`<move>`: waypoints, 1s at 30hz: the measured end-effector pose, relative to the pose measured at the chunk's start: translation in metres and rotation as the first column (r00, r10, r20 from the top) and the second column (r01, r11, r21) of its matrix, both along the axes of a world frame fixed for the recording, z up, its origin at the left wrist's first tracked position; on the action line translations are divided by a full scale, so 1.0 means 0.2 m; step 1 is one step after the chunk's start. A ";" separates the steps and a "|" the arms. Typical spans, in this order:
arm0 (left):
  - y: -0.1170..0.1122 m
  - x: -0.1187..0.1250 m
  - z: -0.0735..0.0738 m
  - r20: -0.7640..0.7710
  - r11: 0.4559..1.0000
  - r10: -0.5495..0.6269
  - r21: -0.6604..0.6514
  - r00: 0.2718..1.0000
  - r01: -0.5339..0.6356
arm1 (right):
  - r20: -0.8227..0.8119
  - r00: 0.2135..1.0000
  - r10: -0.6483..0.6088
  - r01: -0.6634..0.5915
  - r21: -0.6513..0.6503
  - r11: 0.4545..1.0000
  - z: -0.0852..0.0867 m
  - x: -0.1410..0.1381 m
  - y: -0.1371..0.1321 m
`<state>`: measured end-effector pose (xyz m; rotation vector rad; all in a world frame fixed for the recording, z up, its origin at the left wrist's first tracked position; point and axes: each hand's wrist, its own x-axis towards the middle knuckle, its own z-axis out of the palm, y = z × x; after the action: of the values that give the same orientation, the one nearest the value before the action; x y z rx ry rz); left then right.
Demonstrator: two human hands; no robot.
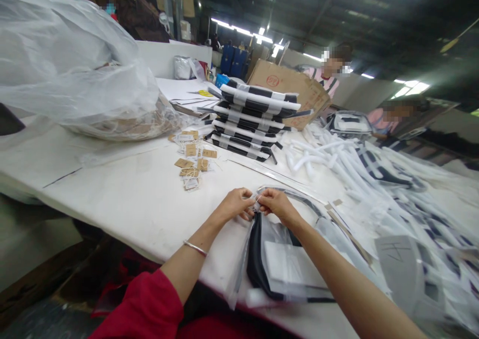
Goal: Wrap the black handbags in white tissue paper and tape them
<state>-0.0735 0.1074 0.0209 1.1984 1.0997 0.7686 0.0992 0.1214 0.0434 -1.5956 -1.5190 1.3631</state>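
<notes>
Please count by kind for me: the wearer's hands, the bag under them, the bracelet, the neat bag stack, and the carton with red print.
Left hand, right hand: 2
Bag: 1
Bracelet: 1
Stack: 1
Carton: 1
Total: 6

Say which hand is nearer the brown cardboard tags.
Left. The left hand is to the right of the brown cardboard tags and closer to the camera; the right hand is beside it, farther right from the tags.

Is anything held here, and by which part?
The left hand and right hand meet at the upper left corner of the black handbag, near its strap; exactly what they pinch is too small to tell.
</notes>
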 end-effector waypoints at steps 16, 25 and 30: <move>0.04 -0.08 0.00 -0.062 0.980 0.017 0.199 0.998 -0.004 | 0.162 0.977 0.139 -0.160 0.121 0.980 0.07 -0.07 0.00; 0.08 -0.15 0.01 -0.056 0.989 0.116 0.096 0.992 -0.110 | 0.393 0.918 0.047 -0.163 0.268 0.950 0.04 0.04 0.00; 0.08 -0.21 0.04 0.005 0.988 0.149 0.051 0.989 -0.149 | 0.415 0.908 0.048 -0.195 0.321 0.927 0.04 0.04 -0.02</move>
<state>-0.1145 0.1239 0.0288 1.1675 1.1843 0.9165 0.1076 0.1165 0.0520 -1.6245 -2.0076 0.7747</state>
